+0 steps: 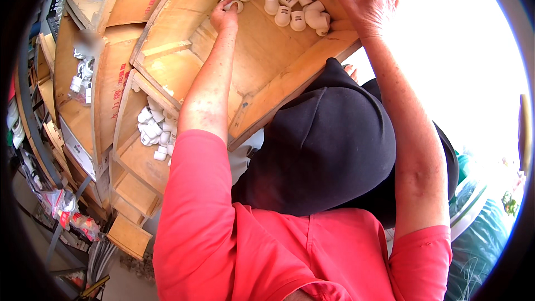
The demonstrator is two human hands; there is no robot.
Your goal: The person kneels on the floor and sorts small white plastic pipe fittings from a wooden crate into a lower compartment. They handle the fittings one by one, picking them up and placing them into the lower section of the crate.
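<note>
A large wooden bin (267, 60) lies before me with several white plastic pipe elbows (288, 0) grouped at its far end. In its upper left part my left hand (225, 17) has its fingers and thumb on a white pipe fitting (235, 6), partly hidden by the fingers. Over at the bin's right wall my right hand (374, 6) grips the rim, its thumb towards the inside and its fingers lying over the edge.
To the left, a smaller wooden bin (144, 167) holds more white fittings (154, 127). Beyond it, another wooden compartment (69, 121) contains bagged white fittings (83, 75). My knee in dark trousers (334, 146) is close against the large bin's near side. Green plastic wrapping (480, 217) lies at lower right.
</note>
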